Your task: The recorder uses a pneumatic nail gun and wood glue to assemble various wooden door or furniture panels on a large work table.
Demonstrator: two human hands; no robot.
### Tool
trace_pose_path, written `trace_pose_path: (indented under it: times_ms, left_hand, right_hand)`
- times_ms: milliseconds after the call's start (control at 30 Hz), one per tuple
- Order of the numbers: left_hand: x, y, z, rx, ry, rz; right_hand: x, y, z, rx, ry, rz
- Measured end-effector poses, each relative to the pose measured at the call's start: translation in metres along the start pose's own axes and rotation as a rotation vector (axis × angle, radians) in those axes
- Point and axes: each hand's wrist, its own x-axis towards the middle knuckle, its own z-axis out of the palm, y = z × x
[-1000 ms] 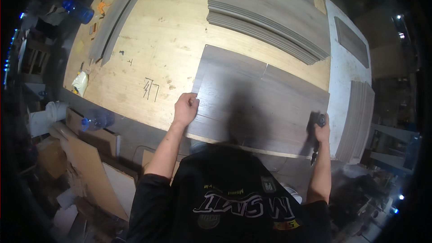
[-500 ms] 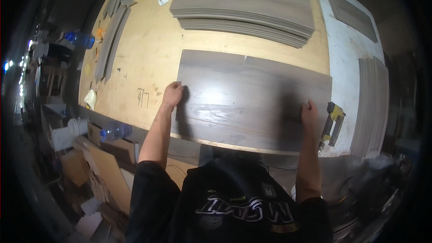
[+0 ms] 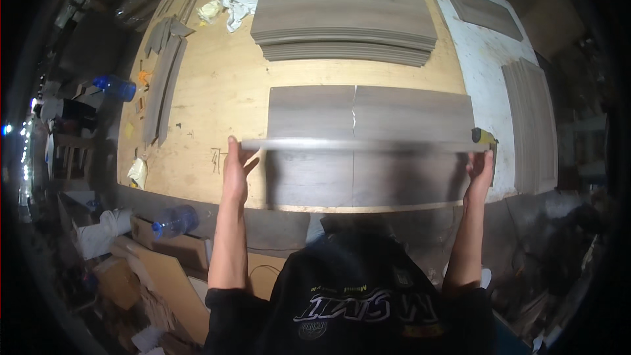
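A thin grey wood-look panel (image 3: 368, 146) is held up over the table, tilted so that mostly its long edge shows; it is slightly blurred. My left hand (image 3: 234, 174) is closed on its left end, thumb below. The right end is gripped by my right hand (image 3: 480, 174). Beneath it, grey panels (image 3: 309, 181) lie flat at the table's front edge, with a seam running between a left and a right one. Just past my right hand is a yellow and black nail gun (image 3: 485, 137), partly hidden by the raised panel and the hand.
Behind lies a stack of grey panels (image 3: 342, 13) on the wooden tabletop (image 3: 210, 92). Narrow strips (image 3: 164, 89) and a crumpled white cloth (image 3: 241, 5) lie at left. More panels (image 3: 531, 128) stand stacked on the white surface (image 3: 470, 46). Below left are a clear bottle (image 3: 176, 221) and boards (image 3: 161, 260).
Both hands have lifted the grey panel off the surface and tilted it edge-on. Panels with a seam now show underneath. The view has shifted a little.
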Motion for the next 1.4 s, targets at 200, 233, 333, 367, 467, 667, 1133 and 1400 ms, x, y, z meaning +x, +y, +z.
trace_pose_path:
  times_ms: [200,233,333,367,467,667,1133,1400]
  left_hand:
    - [-0.037,-0.059,-0.060,0.101,-0.125,-0.204]
    - [-0.038,-0.076,-0.065,0.142,-0.058,-0.219]
    - [-0.054,-0.089,-0.041,0.271,0.048,-0.053]
    - [-0.050,-0.099,-0.041,0.278,0.035,-0.059]
    - [-0.036,-0.129,-0.041,0.701,-0.008,0.248]
    - [-0.016,-0.142,-0.028,1.045,0.062,0.426]
    - [0.035,-0.168,-0.054,0.865,-0.045,0.269]
    - [0.071,-0.146,-0.015,0.615,0.146,0.055]
  right_hand:
    - [-0.041,0.049,-0.044,-0.106,-0.022,0.219]
    - [-0.045,0.067,-0.052,-0.219,-0.053,0.261]
    - [-0.042,0.118,-0.068,-0.324,-0.077,0.183]
    - [-0.041,0.131,-0.075,-0.463,-0.125,0.134]
    - [-0.040,0.151,-0.071,-0.745,-0.202,-0.027]
    - [-0.035,0.170,-0.057,-0.944,-0.096,-0.202]
    - [0.001,0.124,-0.033,-0.886,-0.335,-0.027]
    - [0.022,0.130,0.031,-0.869,-0.140,-0.022]
